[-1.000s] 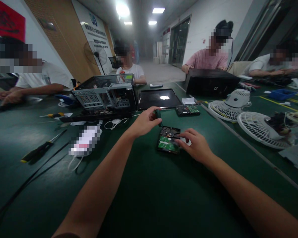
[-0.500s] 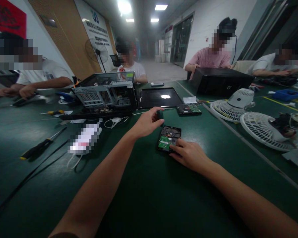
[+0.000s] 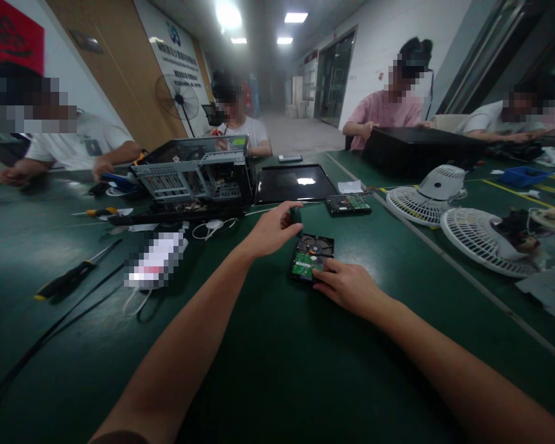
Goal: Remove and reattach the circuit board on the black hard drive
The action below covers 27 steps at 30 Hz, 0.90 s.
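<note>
Shifted the right hand [image 3: 348, 285] to pinch the hard drive [image 3: 315, 246] by its near right corner, well in from the far edge of the counter [image 3: 254, 345], presumably steadying it beside the dark handle [image 3: 296, 216] pinched in the left hand [image 3: 272, 232].

Mounted on the wall at rear left, a white company signboard [image 3: 178, 58] carries a blue logo above rows of bold dark Chinese characters and a line of smaller Latin lettering, the wording too blurred to read with certainty. Dark brush-style characters, likewise illegible, mark a red poster [image 3: 12, 38] at upper left. On the hard drive [image 3: 312, 251], a pale circuit-board label [image 3: 301, 264] is too small to decipher.
</note>
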{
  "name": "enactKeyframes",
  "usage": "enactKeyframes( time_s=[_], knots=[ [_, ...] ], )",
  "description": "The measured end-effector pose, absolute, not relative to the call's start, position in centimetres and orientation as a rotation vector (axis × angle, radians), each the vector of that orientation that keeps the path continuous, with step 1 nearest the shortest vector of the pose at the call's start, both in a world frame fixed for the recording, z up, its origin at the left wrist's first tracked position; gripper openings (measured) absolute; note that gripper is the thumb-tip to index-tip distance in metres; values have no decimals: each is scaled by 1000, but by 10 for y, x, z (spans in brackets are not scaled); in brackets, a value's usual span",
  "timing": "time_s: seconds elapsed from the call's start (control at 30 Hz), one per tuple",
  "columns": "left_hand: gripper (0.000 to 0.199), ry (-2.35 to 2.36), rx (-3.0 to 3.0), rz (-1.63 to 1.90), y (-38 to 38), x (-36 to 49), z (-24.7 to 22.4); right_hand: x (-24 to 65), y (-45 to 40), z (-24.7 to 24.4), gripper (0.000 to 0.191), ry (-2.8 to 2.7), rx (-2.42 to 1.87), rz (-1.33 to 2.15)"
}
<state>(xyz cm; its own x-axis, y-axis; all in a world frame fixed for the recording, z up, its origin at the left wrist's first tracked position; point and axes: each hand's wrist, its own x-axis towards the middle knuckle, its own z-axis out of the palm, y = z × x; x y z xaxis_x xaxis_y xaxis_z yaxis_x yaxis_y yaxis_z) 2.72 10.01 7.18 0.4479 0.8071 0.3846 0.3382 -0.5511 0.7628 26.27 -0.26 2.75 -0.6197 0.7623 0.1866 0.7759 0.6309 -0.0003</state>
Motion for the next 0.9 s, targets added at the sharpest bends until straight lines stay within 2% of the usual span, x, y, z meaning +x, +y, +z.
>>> enactKeyframes(
  time_s=[0.9],
  knots=[
    [49, 945, 2106, 1041, 107, 23, 63, 264, -2, 28, 30, -2715, -1296, -158]
  ],
)
